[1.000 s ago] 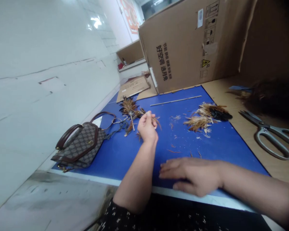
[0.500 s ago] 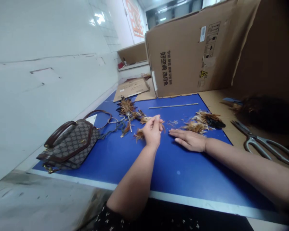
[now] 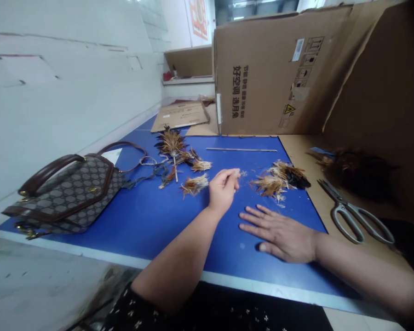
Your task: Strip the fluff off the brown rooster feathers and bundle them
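Note:
My left hand [image 3: 223, 189] is held over the blue tabletop with its fingers curled and pinched together. What it holds, if anything, is hidden or too small to make out. Flat on the blue surface lies my right hand [image 3: 283, 233], fingers spread, holding nothing. Left of my left hand are a small bundle of brown and pale feathers [image 3: 195, 185] and a second small bundle [image 3: 201, 165]. A larger feather bunch on a thin stick [image 3: 171, 141] lies farther back. Beyond my right hand is a pile of brown, pale and black feathers [image 3: 279, 179], with feather scraps [image 3: 243, 174] nearby.
A patterned handbag [image 3: 79, 193] stands at the left. Grey-handled scissors [image 3: 352, 214] lie on cardboard at the right, near a dark feather heap [image 3: 360, 168]. A thin rod [image 3: 241, 149] lies at the back, before a large cardboard box [image 3: 265, 82].
My right hand has come nearer to the front edge and its fingers have spread. My left hand has moved right, away from the small feather bundles, still pinched. The view has shifted.

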Demonstrator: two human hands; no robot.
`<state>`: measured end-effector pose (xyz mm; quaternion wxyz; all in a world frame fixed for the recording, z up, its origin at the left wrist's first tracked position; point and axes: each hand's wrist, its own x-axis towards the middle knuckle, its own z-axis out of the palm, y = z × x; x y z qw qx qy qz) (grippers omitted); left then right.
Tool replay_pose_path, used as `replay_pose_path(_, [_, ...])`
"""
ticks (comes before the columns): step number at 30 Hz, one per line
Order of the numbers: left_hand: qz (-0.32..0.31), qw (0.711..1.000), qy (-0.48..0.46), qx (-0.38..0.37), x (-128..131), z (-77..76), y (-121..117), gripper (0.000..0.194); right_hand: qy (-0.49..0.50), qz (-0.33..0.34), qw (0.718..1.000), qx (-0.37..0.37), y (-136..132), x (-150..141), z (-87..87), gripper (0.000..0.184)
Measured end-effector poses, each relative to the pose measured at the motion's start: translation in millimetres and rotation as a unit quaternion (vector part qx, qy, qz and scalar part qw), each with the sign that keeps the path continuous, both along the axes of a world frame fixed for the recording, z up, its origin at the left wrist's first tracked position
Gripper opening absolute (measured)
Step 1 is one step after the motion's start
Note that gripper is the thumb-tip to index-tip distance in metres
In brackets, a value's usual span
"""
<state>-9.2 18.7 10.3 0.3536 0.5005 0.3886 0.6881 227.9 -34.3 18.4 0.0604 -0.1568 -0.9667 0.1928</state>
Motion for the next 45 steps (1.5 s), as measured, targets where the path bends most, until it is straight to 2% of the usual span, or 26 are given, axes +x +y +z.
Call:
replay_pose_path(4, [0.022, 1.000, 0.017, 0.000, -6.4, -1.2, 3.1, 0.036, 0.028, -0.065, 0.996, 0.050, 67.3, -7.0, -19.6, 0.064])
replay_pose_path(7, [0.041, 0.999, 0.005, -0.012, -14.0, 0.6, 7.2, 0.036, 0.015, -0.136, 0.990, 0.046, 92.2, -9.4, -19.1, 0.064])
replay_pose_path(9, [0.051, 0.998, -0.011, -0.018, -17.4, 3.1, 8.4, 0.036, 0.016, -0.133, 0.990, 0.038, 85.7, -13.1, -11.7, 0.066])
replay_pose_path(12, [0.057, 0.998, -0.022, -0.017, -17.6, 8.6, 6.0, 0.035, 0.037, -0.075, 0.996, 0.019, 53.6, -25.6, -0.2, 0.071])
replay_pose_path(14, [0.059, 0.998, -0.002, -0.008, -14.9, 12.6, 2.2, 0.032, 0.031, -0.022, 0.999, -0.007, 34.5, -36.4, 1.8, 0.072])
replay_pose_path(16, [0.061, 0.998, 0.033, 0.005, -11.5, 15.2, -1.5, 0.029, 0.016, 0.003, 1.000, -0.018, 28.2, -46.0, -1.6, 0.070])
replay_pose_path(22, [0.070, 0.995, 0.075, 0.019, -9.3, 7.2, 2.0, 0.024, 0.007, -0.120, 0.991, 0.051, 61.0, -55.5, -17.9, 0.066])
replay_pose_path(24, [0.087, 0.994, 0.069, 0.005, -11.0, 4.0, 5.7, 0.024, 0.033, -0.136, 0.988, 0.065, 66.1, -53.1, -20.3, 0.062])
replay_pose_path(28, [0.107, 0.993, 0.047, -0.017, -11.0, 5.6, 6.8, 0.024, 0.178, -0.116, 0.972, 0.103, 62.5, -42.3, -21.9, 0.050])
replay_pose_path(32, [0.112, 0.992, 0.046, -0.029, -5.3, 10.5, -1.3, 0.024, 0.298, -0.158, 0.930, 0.145, 58.5, -33.1, -22.1, 0.058])
replay_pose_path(34, [0.109, 0.992, 0.048, -0.042, -2.4, 10.8, -6.1, 0.024, 0.314, -0.175, 0.922, 0.144, 57.5, -32.2, -22.8, 0.060])
replay_pose_path(40, [0.143, 0.983, 0.087, -0.081, 3.9, 4.9, -11.1, 0.023, 0.319, -0.190, 0.923, 0.099, 56.9, -33.5, -24.1, 0.055])
replay_pose_path(45, [0.154, 0.971, 0.104, -0.152, 9.9, -4.5, -10.2, 0.026, 0.328, -0.219, 0.914, 0.091, 63.7, -25.7, -23.0, 0.048])
